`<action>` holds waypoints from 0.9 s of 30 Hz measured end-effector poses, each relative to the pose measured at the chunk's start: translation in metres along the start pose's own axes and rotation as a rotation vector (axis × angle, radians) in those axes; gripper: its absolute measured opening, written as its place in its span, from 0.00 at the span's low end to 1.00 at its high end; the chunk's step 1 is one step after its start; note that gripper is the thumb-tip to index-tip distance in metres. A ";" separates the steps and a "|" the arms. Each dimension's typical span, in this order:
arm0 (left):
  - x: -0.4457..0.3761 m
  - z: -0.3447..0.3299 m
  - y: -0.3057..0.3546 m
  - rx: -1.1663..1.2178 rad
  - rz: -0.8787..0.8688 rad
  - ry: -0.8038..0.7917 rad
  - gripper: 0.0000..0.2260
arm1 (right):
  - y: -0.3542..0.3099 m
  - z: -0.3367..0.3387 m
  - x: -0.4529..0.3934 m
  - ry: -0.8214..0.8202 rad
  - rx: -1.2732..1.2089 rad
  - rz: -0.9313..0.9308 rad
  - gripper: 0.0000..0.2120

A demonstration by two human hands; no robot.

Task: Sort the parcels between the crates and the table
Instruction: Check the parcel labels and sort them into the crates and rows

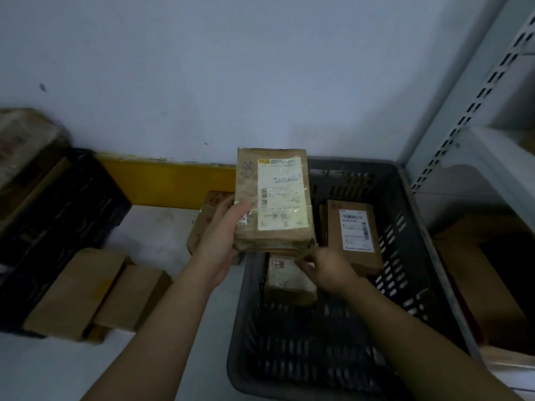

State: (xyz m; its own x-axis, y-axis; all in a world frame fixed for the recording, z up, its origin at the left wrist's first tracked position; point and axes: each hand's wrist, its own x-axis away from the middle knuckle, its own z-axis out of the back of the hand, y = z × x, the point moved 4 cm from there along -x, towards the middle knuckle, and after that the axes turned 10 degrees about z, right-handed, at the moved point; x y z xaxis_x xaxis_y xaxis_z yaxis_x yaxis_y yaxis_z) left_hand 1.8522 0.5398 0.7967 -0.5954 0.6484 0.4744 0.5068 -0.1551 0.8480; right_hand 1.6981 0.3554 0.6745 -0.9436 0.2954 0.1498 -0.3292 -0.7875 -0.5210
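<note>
Item: parcel (273, 199), brown, taped, white label face-up. Held in air above grey crate (405, 227), over its far-left corner. Long axis runs away from person, toward wall; near short end sits just above the hands.

Left hand (223, 235): wraps parcel's left long edge near the near end, thumb over top by the label, fingers beneath. Carries the weight, by the look of it.

Right hand (324, 270): at near-right corner of parcel, fingertips pinching the bottom edge; fine detail blurred.

Inside crate: box w/ label (354, 230) against right wall; small pale packet (289, 280) directly under held parcel, partly hidden by right hand.

Left of crate: red-print box (208, 218) touching crate's left wall, behind left hand; two plain boxes (86, 290) further left on table (153, 227); black crate (58, 209) beyond those.

Judgement: parcel leans left of crate centre, left hand nearer table. If table-bound, move is leftward sweep, long axis unchanged. If crate-bound, straight drop lands on packet.
</note>
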 end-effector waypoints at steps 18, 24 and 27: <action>0.019 -0.055 -0.020 -1.135 -0.432 0.069 0.29 | -0.019 0.040 0.124 -0.030 -0.905 -0.524 0.44; 0.012 -0.025 -0.035 -1.204 -0.428 0.139 0.30 | -0.014 -0.033 0.118 -0.210 -0.946 -0.546 0.55; 0.012 -0.018 -0.047 -1.201 -0.397 0.114 0.29 | -0.015 -0.052 0.112 -0.289 -0.931 -0.565 0.51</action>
State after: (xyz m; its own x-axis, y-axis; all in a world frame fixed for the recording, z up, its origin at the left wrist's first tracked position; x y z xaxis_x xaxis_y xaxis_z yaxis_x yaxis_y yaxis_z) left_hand 1.8101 0.5416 0.7665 -0.6562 0.7470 0.1065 -0.5645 -0.5797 0.5877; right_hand 1.5992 0.4282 0.6551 -0.6806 0.2503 0.6886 -0.6709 0.1650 -0.7230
